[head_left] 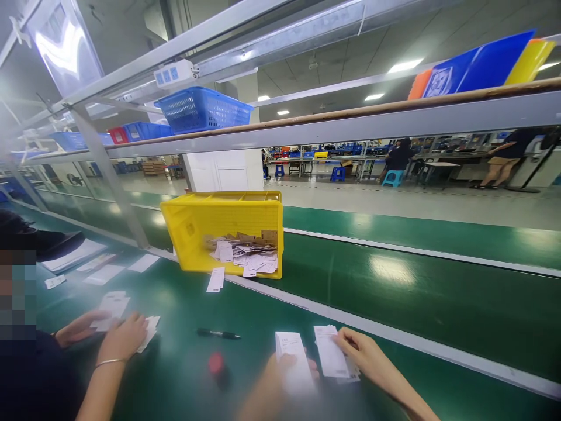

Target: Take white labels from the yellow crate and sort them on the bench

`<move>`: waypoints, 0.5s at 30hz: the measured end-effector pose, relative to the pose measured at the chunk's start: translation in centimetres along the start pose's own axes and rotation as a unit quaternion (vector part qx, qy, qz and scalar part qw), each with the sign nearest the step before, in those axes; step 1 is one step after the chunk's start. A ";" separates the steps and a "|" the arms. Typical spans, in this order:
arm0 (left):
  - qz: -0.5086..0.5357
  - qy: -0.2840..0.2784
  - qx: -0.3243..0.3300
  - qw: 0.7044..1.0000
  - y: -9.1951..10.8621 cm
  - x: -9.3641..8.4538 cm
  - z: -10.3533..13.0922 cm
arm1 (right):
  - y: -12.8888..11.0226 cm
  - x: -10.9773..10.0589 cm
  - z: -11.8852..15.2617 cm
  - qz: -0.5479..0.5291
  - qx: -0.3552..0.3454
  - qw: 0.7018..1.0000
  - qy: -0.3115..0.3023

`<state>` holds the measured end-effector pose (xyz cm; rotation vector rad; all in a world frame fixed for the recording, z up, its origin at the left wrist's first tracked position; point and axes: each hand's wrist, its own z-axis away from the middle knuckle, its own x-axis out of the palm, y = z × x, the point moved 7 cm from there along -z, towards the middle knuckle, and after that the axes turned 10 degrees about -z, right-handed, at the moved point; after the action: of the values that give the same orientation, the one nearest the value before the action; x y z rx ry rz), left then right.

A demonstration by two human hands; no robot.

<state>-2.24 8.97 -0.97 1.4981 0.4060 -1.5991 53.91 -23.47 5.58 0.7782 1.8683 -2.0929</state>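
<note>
My left hand [280,371] is closed around a stack of white printed cards [294,356], thumb on top and fingertips at the right edge. Part of that hand is blurred. Just to the right, my right hand [357,348] pinches the upper edge of another small pile of white cards [331,354], which lies fanned at its lower end over the green table. Left of my hands are a black pen [218,334] and a blurred round red object [216,363]. A yellow bin [228,216], tipped on its side, holds many loose cards [256,255] near its opening.
At the left a co-worker's hands [125,339] handle white cards [111,307]. Papers [103,273] lie beyond them. A metal strip [350,318] borders the green conveyor belt [416,280]. Overhead, a shelf carries a blue basket [205,110] and blue folders [482,64].
</note>
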 end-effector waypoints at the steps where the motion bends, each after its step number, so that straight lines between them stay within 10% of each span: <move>1: 0.076 -0.031 0.004 0.997 -1.1 -0.2 0.1 | 1.3 -0.8 -0.3 0.049 0.024 0.998 0.016; 6: -0.258 0.164 -0.101 0.947 -2.6 -2.2 1.2 | 3.0 -1.6 -0.5 0.140 0.045 0.984 0.097; 10: -0.345 0.231 -0.064 0.908 4.7 -1.2 0.8 | -0.6 1.9 0.3 -0.038 -0.030 0.998 0.038; 15: -0.327 0.137 0.068 0.932 11.5 0.2 -0.8 | -3.1 5.5 1.3 -0.050 -0.033 0.998 -0.034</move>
<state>7.13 3.08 2.32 1.8160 1.0622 -1.9476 47.46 -23.23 5.43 0.6019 1.9672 -2.0765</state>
